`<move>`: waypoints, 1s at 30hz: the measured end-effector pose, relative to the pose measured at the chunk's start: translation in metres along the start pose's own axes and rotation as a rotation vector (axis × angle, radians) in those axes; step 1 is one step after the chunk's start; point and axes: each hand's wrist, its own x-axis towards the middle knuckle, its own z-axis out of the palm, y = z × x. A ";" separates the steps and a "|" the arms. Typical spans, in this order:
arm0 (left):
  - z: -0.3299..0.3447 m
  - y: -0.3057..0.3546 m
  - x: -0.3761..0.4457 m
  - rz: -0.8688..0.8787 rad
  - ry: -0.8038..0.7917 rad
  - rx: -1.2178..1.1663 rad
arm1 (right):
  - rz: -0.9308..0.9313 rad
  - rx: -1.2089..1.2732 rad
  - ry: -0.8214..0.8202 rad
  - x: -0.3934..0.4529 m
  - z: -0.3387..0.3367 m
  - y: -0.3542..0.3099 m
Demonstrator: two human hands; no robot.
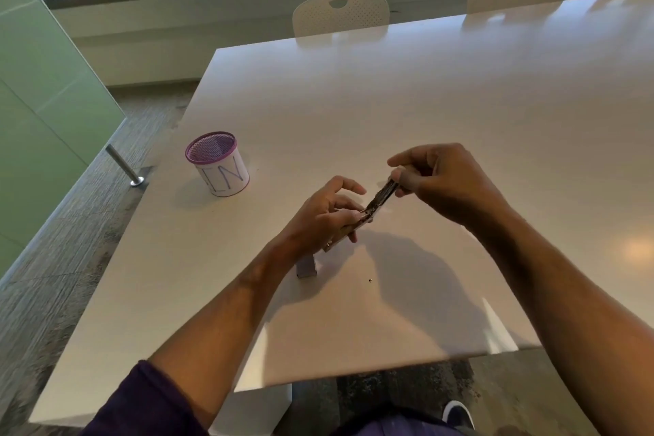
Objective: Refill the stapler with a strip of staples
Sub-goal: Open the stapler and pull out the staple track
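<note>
Head view, stapler (376,206) blurred, hands (323,214) covering

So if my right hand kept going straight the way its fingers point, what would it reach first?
Probably the left hand. The right hand points leftward along the stapler it pinches, whose other end the left hand holds. Depth is hard to judge.

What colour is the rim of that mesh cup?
Purple, on the round mesh pen cup with a white paper wrap; the head view shows it best.
</note>
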 end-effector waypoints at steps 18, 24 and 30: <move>-0.003 0.000 -0.002 -0.136 -0.270 -0.397 | -0.143 0.118 0.013 -0.003 -0.005 -0.008; 0.003 -0.006 0.000 -0.179 -0.244 -0.266 | -0.108 -0.042 -0.071 0.001 0.006 -0.002; 0.003 0.006 -0.003 -0.224 -0.218 -0.095 | -0.013 0.025 -0.044 0.005 0.007 0.011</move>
